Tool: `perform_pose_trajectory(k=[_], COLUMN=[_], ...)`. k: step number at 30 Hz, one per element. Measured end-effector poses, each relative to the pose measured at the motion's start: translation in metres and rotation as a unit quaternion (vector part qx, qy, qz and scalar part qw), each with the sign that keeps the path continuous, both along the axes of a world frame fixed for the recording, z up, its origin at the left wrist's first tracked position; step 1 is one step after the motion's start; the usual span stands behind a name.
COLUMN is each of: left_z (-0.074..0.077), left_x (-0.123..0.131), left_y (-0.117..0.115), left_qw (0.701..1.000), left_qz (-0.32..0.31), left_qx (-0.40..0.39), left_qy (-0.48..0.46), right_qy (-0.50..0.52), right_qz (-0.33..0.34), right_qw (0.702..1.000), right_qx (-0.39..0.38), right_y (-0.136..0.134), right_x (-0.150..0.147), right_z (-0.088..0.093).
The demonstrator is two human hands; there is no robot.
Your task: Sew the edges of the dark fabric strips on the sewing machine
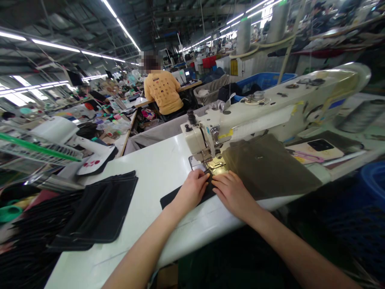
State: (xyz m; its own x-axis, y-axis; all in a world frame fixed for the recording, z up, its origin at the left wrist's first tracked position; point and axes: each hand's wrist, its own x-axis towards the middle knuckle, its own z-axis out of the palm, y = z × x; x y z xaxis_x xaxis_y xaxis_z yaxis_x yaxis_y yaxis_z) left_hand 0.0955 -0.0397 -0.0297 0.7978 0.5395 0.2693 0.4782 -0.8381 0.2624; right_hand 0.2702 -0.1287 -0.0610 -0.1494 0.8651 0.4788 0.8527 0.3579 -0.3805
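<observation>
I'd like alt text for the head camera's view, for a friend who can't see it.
A person's left hand and right hand rest at a dark fabric piece close to the foot of a sewing machine. More dark pieces lie overlapping, left on the white table; behind, someone in a yellow shirt sits facing away.

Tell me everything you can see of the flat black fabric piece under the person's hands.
The flat black fabric piece looks like plain, matte cloth. It lies on the smooth white tabletop, before the needle area of the cream metal sewing machine. Its straight-edged end shows left of the left hand, which rests over its middle. The right hand has its fingertips at the other end. Much is covered; stitching on it can't be made out.
</observation>
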Motion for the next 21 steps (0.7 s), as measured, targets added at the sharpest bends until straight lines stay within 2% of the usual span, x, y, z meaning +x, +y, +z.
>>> perform_pose_trajectory(k=[4,21], left_z=[0.000,-0.004], left_x=[0.002,0.000], left_y=[0.006,0.011], left_qw=[0.998,0.998], left_qz=[-0.008,-0.023], left_qx=[0.050,0.057], left_qy=[0.036,-0.013], right_qy=[-0.025,-0.037], right_qz=[-0.010,-0.021], right_qw=[1.000,0.999], right_qx=[-0.016,-0.015], right_y=[0.004,0.007], right_x=[0.001,0.001], right_z=[0.003,0.004])
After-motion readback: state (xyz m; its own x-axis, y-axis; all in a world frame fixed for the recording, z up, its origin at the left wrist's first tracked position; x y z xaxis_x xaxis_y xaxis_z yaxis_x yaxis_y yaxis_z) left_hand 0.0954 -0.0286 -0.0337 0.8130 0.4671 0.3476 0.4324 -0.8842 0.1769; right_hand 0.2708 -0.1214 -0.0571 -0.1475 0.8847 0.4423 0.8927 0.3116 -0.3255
